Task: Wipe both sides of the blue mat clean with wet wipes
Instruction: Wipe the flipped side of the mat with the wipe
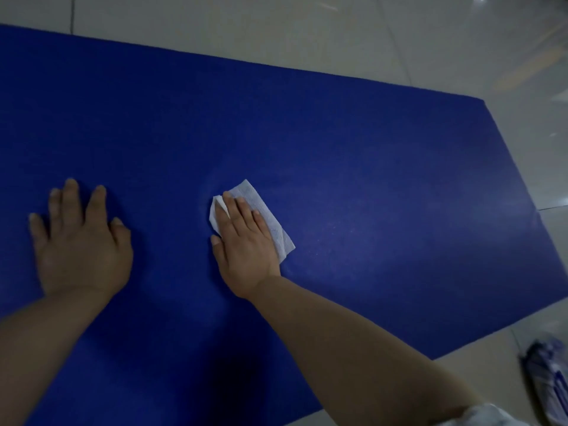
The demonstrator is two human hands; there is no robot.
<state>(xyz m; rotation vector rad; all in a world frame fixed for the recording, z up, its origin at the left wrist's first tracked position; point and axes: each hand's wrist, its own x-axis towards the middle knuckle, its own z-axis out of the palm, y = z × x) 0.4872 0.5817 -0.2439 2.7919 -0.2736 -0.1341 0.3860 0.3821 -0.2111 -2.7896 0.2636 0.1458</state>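
- Blue mat (pixel 338 142) is lying flat on the tile floor (pixel 276 32), filling most of the view; far edge is running down to the right, the right corner is showing, the left end is running out of frame.
- Right hand (pixel 246 238) is pressing flat on a white wet wipe (pixel 267 216), fingers straight and together, nothing curled or pinched. Wipe is folded into a pad, sitting roughly mid-mat, w/ its far and right edges sticking out past the fingers. Prob. a flat palm is spreading pressure over the whole pad rather than one fingertip.
- Left hand (pixel 80 241) is resting flat on the mat, well to the left of the wipe, fingers spread and relaxed, holding nothing. Looks like it's doing two jobs: pinning the mat so it isn't sliding, and propping the person's lean.
- Faint paler arc on the mat just beyond the wipe, poss. a damp smear; can't say for sure.
- Judgement: wiping of the upward side is underway; underside prob. not done yet.
- Surface: mat is matte, fine-textured, dark blue. Floor is pale glossy tile, grout lines visible, light glaring at far right.
- Near right, off the mat on the floor: a crumpled blue-and-white packet (pixel 550 382), blurry, maybe the wipes pack.
- Bit of pale sleeve (pixel 482 415) is showing at the bottom right edge.
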